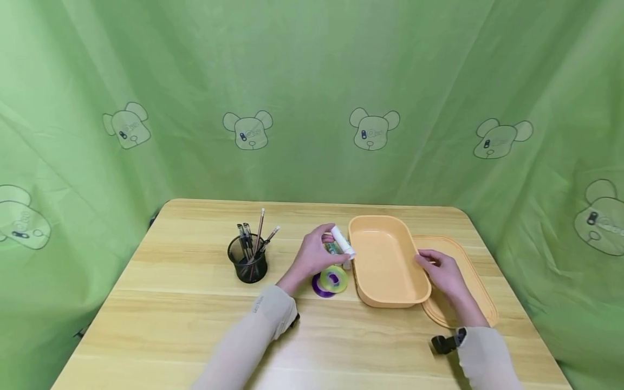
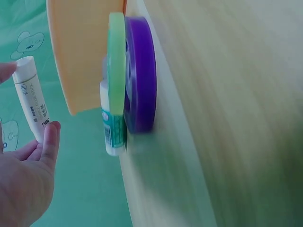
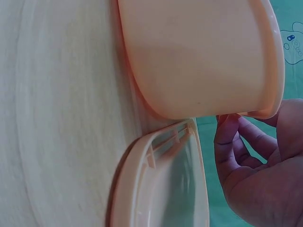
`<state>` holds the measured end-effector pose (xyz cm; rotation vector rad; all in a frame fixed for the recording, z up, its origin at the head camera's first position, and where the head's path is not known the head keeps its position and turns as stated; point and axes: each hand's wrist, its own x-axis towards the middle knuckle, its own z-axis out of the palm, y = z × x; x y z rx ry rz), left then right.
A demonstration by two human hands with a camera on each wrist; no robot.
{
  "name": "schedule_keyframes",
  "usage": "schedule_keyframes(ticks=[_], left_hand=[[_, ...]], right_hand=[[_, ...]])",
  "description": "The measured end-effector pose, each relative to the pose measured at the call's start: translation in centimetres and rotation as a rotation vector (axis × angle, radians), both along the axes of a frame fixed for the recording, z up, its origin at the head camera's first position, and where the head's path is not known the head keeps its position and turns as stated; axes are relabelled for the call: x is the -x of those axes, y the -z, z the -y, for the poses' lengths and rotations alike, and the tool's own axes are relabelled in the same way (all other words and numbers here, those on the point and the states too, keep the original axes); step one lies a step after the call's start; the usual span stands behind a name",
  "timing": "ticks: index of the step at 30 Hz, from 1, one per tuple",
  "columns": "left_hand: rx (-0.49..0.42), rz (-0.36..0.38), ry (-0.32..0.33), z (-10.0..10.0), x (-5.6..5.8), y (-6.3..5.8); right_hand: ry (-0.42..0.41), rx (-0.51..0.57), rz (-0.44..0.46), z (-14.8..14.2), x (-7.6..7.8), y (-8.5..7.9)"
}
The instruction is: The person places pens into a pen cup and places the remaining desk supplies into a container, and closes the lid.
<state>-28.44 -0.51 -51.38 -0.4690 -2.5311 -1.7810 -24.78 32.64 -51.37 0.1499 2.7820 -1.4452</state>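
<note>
A white glue stick (image 2: 32,97) is pinched between the thumb and fingers of my left hand (image 1: 314,253), raised beside the left rim of an orange plastic box (image 1: 387,265). My right hand (image 1: 442,273) grips that box's right rim, thumb on one side and fingers on the other in the right wrist view. Below the left hand, a yellow-green tape roll (image 1: 334,279) overlaps a purple tape roll (image 1: 319,287). Behind the rolls lies a second glue stick (image 2: 112,125) with a green label, partly hidden. The inside of the box shows only its bare floor.
An orange lid (image 1: 475,290) lies on the wooden table (image 1: 195,325), partly under the box's right side. A black mesh pen cup (image 1: 249,271) with several pens and pencils stands to the left. A green curtain (image 1: 312,65) hangs around the table.
</note>
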Motion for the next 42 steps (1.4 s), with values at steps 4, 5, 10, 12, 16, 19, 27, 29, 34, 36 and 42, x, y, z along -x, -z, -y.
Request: schedule_keyframes(ticks=[4,5,10,12,16,19,27,29,34,36,42], left_hand=[[0.03,-0.032,0.015,-1.3,0.2,0.2],[0.038,-0.036,0.017,-1.6,0.3,0.3],[0.109,-0.081,0.022,-3.4,0.8,0.1],[0.134,-0.105,0.027,-4.0,1.0,0.1],[0.173,-0.143,0.052,-5.4,1.4,0.2],[0.224,-0.151,0.062,-6.2,1.5,0.2],[0.292,-0.114,0.075,-8.4,1.8,-0.3],[0.324,-0.106,0.079,-9.0,2.0,-0.4],[0.431,-0.12,0.054,-9.8,2.5,-0.2],[0.459,-0.133,0.054,-9.9,2.5,-0.1],[0.578,-0.19,0.097,-10.2,2.3,-0.1]], right_hand=[[0.002,0.006,0.012,-0.1,0.0,0.1],[0.001,0.007,0.015,-0.1,0.0,0.1],[0.0,0.01,0.019,-0.2,0.0,0.2],[0.001,0.012,0.02,-0.2,0.1,0.3],[0.0,0.014,0.026,-0.2,0.1,0.3],[0.003,0.018,0.028,-0.2,0.1,0.3],[0.007,0.023,0.043,-0.1,0.0,0.1],[0.008,0.016,0.036,-0.1,0.0,0.1],[-0.003,0.032,0.028,0.2,-0.1,0.0],[0.002,0.037,0.034,0.2,-0.1,-0.1],[0.019,0.037,0.034,0.1,-0.2,-0.1]])
